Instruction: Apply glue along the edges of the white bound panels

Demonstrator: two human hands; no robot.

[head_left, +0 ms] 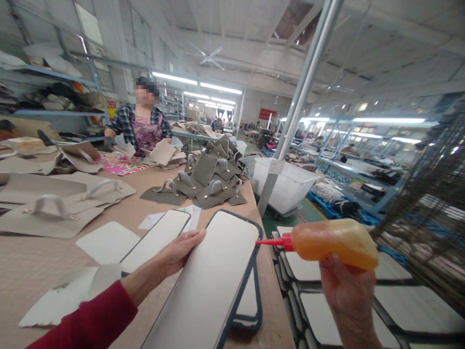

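My right hand point(347, 286) is wrapped round a squeeze bottle point(334, 242) of amber liquid, tipped on its side. Its red nozzle point(272, 241) points left and meets the dark edge of a long white panel point(214, 271) near the rounded far corner. With the fingers of my left hand point(183, 249) I grip this panel by its left edge, the thumb hidden from sight. Beneath it shows part of another dark-edged panel point(250, 295). To the left a further white panel point(156, 240) lies on the table beside loose white sheets point(107, 242).
Dark green pieces with handles point(207, 174) are heaped at the table's far end; beige ones point(58, 203) lie at left. Across the table stands a person in an apron point(147, 131). A metal post point(290, 111) and a white bin point(283, 182) rise beyond. Stacked white panels point(421, 305) fill the lower right.
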